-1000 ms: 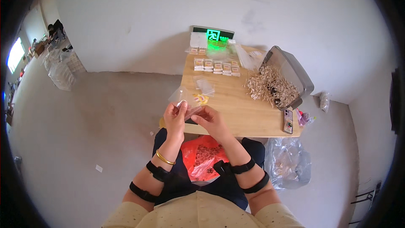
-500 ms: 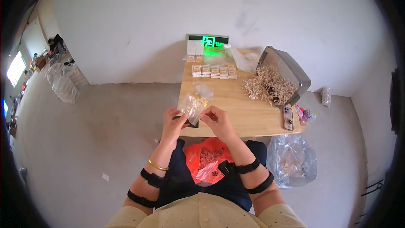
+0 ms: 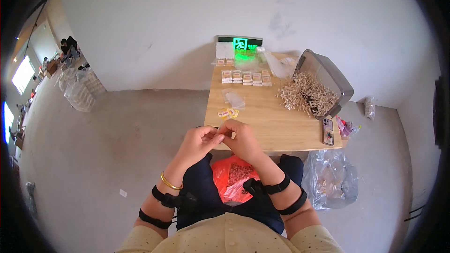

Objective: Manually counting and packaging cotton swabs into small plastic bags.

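My left hand (image 3: pixel 199 144) and my right hand (image 3: pixel 240 139) meet above the near edge of the table, fingertips pinched together. Between them is the small clear plastic bag seen in the earlier frame; the fingers now hide nearly all of it. Just beyond my fingers lie yellow-and-white paper labels (image 3: pixel 228 113) and a few flat clear bags (image 3: pixel 234 98). Farther back stand a row of small filled packs (image 3: pixel 246 78) with labels. At the right, a tipped grey translucent bin (image 3: pixel 333 77) spills a heap of thin cotton-swab-like sticks (image 3: pixel 307 94) onto the table.
A red plastic bag (image 3: pixel 232 178) sits between my legs below the wooden table (image 3: pixel 276 131). A phone (image 3: pixel 327 132) lies at its right edge, with a large clear bag (image 3: pixel 330 178) below. A lit green exit sign (image 3: pixel 240 43) leans against the wall. Wrapped bundles (image 3: pixel 77 89) stand far left.
My hands have come together, fingertips meeting, and the clear bag that was spread between them is now mostly hidden. The yellow labels show more fully. The whole view has shifted slightly.
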Demonstrator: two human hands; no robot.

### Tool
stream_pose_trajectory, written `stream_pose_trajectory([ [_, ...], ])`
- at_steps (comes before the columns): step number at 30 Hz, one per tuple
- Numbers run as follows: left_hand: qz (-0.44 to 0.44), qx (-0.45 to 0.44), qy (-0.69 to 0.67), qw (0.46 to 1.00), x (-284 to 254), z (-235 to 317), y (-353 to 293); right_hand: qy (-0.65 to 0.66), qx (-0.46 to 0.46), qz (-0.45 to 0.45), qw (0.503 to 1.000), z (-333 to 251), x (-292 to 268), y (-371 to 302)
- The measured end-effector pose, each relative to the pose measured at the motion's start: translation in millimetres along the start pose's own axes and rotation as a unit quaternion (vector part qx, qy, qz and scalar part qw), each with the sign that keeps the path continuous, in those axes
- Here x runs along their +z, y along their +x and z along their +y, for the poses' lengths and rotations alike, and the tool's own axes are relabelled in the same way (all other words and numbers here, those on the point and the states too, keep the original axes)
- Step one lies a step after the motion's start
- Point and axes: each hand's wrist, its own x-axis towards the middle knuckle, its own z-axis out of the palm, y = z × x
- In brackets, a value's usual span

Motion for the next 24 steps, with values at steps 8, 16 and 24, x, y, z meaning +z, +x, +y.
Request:
stream_pose_trajectory([
  [8, -0.042, -0.019, -0.010, 0.999, -13.4, -1.9, -0.8, 0.082, 0.028, -0.068, 0.994, -1.6, -5.1, -0.4],
  [16, 0.010, 0.142, 0.357, 0.923, -30.2, 5.2, -8.3, 0.071, 0.090, -0.121, 0.986, 22.1, -13.5, -0.5],
  [24, -0.034, 0.254, 0.330, 0.908, -18.2, 6.2, 10.2, 0.226, 0.172, -0.208, 0.936, 24.3, -14.1, 7.8],
])
